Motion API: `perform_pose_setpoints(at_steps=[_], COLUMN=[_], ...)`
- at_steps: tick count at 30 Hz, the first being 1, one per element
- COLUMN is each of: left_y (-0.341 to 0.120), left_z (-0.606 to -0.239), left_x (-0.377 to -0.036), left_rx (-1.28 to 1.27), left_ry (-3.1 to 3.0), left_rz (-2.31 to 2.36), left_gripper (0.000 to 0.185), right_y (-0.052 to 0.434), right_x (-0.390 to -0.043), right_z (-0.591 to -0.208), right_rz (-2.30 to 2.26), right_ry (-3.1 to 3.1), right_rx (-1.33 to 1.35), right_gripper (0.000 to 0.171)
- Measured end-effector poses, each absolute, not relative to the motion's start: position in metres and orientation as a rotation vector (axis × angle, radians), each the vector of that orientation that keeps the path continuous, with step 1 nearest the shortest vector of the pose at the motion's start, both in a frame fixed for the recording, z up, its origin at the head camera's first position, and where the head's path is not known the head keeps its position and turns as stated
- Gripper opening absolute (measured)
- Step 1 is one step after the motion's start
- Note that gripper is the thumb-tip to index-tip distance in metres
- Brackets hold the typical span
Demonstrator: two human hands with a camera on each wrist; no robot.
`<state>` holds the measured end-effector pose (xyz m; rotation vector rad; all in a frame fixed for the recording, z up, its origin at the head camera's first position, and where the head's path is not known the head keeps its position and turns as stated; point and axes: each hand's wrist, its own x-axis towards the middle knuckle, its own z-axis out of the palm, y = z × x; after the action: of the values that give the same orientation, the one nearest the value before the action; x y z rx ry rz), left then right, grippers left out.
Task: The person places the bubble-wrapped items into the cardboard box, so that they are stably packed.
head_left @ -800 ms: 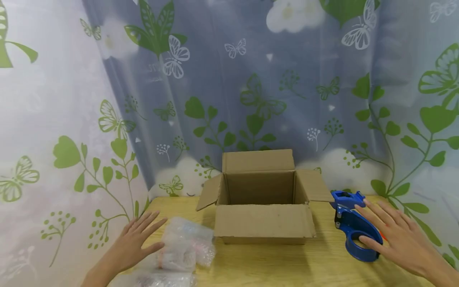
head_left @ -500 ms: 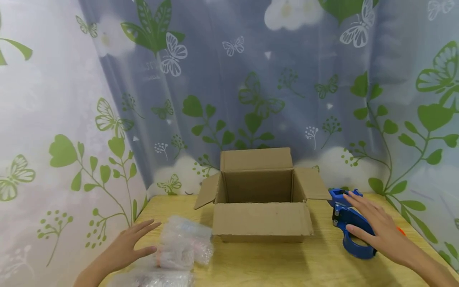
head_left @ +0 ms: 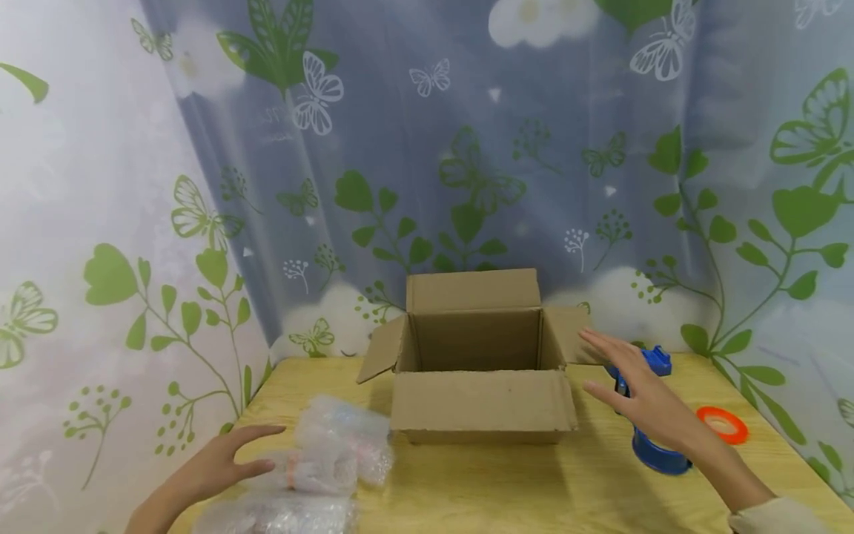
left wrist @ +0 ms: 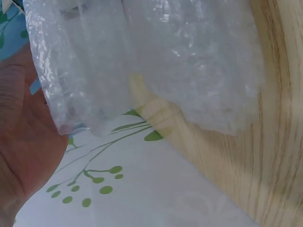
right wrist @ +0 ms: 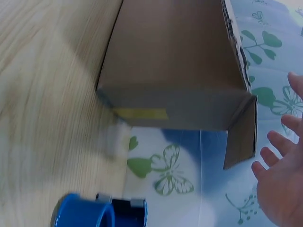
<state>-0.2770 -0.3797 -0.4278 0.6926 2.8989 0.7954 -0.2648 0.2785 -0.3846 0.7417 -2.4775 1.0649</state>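
At the lower left of the frame, the left hand point(head_left: 220, 463) lies with relaxed fingers against the bubble-wrap packets point(head_left: 330, 463) on the table point(head_left: 507, 482). Right of centre, the right hand point(head_left: 640, 397) hovers spread, grasping nothing, between the open cardboard box point(head_left: 480, 404) and the blue tape dispenser point(head_left: 650, 445).

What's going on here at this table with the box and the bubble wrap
A person sits at a wooden table with an open cardboard box in the middle. Their left hand rests against bubble-wrapped packets at the left. Their right hand is open in the air beside the box's right flap, above a blue tape dispenser. An orange tape ring lies further right.
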Motion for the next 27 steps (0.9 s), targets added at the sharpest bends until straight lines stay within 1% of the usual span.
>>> perform_pose_setpoints(at_steps=[5,13,18,22,25,27], left_y=[-0.385,-0.384,-0.385,-0.384,-0.382,-0.382], left_z=[-0.433,-0.438,-0.44,-0.441,-0.445,-0.447], left_x=[-0.278,-0.285,-0.287,-0.285,-0.283,-0.284], left_rx=[0.625,0.762,0.763,0.75,0.814,0.878], left_ry=[2.836,2.824,2.732,2.769,2.845,2.867], left_rz=[0.826,0.815,0.853,0.821,0.737,0.698], left_gripper=[0.051,0.042,0.037,0.045,0.054,0.056], right_y=[0.262,0.248,0.246,0.245,0.242,0.24], right_x=[-0.274,-0.289,-0.292,-0.292,-0.293,-0.294], right_z=[-0.385,-0.389,-0.398,-0.401,-0.403,-0.405], right_rz=[1.047,0.977,1.0,1.024,1.038,1.054], right_ry=[-2.463,-2.416,-2.438,-2.449,-2.439,-2.423], right_rx=[0.77,0.772,0.723,0.691,0.677,0.664], right_gripper=[0.066,0.036,0.034,0.035,0.035,0.032])
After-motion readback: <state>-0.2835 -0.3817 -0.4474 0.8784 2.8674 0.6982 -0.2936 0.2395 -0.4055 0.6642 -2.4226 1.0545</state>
